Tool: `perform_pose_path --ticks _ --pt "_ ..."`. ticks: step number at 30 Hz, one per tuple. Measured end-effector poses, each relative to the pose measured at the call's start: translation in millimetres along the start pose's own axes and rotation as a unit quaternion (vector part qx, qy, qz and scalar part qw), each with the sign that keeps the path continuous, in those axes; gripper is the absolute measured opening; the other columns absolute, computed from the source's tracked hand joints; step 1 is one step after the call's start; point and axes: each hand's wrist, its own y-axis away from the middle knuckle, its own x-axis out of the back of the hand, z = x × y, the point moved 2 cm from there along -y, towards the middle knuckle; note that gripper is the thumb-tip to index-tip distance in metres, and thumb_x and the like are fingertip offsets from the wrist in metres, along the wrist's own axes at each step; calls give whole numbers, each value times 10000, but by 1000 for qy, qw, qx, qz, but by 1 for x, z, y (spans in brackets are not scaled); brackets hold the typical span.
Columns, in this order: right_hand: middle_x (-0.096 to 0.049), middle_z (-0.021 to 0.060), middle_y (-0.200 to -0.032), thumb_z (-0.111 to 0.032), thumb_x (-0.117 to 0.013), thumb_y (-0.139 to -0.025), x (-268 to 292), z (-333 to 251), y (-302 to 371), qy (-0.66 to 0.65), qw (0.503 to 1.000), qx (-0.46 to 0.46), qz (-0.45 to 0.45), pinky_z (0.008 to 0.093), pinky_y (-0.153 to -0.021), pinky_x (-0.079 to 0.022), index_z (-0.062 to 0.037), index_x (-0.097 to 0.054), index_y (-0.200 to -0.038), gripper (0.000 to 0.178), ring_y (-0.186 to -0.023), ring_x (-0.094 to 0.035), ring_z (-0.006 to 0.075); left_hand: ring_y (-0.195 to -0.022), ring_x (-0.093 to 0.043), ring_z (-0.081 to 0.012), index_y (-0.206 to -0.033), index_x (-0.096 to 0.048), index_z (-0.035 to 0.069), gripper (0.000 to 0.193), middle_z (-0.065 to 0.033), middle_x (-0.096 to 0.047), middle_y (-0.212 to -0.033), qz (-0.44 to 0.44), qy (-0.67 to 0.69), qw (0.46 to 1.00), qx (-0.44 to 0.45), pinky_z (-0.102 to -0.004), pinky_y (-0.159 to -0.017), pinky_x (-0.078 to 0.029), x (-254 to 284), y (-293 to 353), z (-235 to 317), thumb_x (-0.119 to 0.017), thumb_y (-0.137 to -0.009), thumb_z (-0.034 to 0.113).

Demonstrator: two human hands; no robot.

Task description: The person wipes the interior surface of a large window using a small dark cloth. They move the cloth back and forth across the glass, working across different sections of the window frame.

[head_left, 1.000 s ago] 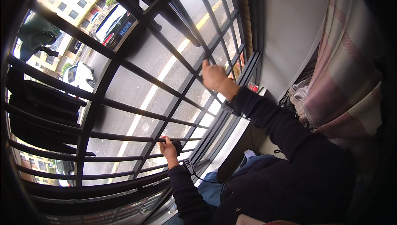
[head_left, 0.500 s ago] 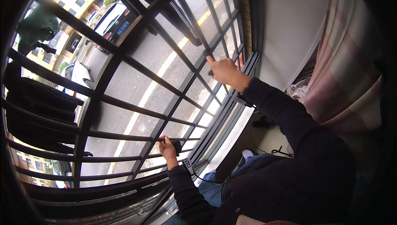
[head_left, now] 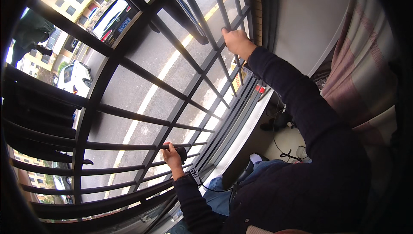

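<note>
Dark metal window bars (head_left: pixel 142 114) form a grille in front of me, with a street beyond. Low in the grille, my left hand (head_left: pixel 173 162) is closed around a bar, thumb up. A black piece (head_left: pixel 183 154) sits beside its fingers; what it is I cannot make out. Higher and to the right, my right hand (head_left: pixel 239 43) is closed at a bar near a crossing, with its far fingers hidden. At the left wrist hangs a black-and-white patterned tag (head_left: pixel 195 176) with a black cable.
Dark clothes (head_left: pixel 38 113) hang at the left, and dark trousers (head_left: pixel 183 15) at the top. A window track (head_left: pixel 234 126) and white sill run below the bars. Checked curtain cloth (head_left: pixel 365 70) hangs at the right. A cord (head_left: pixel 287 155) lies on the floor. Parked cars (head_left: pixel 112 21) stand outside.
My right hand has moved up along the grille, away from my left hand. The left hand stays at nearly the same bar. A red item by the sill now shows below the right forearm.
</note>
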Motion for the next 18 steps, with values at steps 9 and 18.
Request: perform_pose_path --ticks 9,18 --pt "-714 114 -766 -88 -492 -900 3 3 2 0 998 13 59 437 -661 -531 -83 -543 -1060 168 -756 -723 275 -814 -663 -273 -1073 -576 50 158 -143 -663 -931 4 26 1000 10 -372 -767 -512 -2 1 -2 -576 -957 158" --pt "-712 195 -880 -96 -647 -793 20 30 53 -82 993 -30 -75 491 -789 -527 -104 -432 -1369 615 -890 -702 369 -801 -651 -231 -1076 -573 45 154 -117 -663 -912 0 78 997 16 -346 -748 -508 -4 -1 -9 -579 -956 141"
